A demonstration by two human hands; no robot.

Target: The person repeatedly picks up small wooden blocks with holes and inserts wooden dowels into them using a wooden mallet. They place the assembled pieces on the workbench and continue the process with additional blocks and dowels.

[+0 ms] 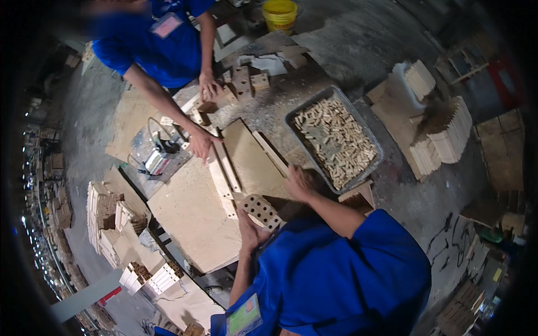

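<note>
My left hand (pixel 250 233) is wrapped round the side of a pale wooden block (pixel 259 208) with rows of dark round holes, which may be several pieces stacked. Farther right, my right hand (pixel 301 183) is slightly blurred, its fingers curled at the near end of a narrow wooden strip (pixel 269 151). Between my hands and the co-worker, long drilled wooden strips (pixel 219 171) lie side by side on the board (pixel 182 207). A co-worker's hand (pixel 200 142) touches their far end; that person's other hand (pixel 209 85) rests by some small wooden blocks (pixel 225 96).
A grey tray (pixel 291 119) of loose wooden dowels sits close to my right hand. A small machine with a cable (pixel 159 157) stands at the left. Stacked wooden parts (pixel 103 215) lie left, with more stacks (pixel 448 131) right. A yellow bucket (pixel 279 15) is behind the table.
</note>
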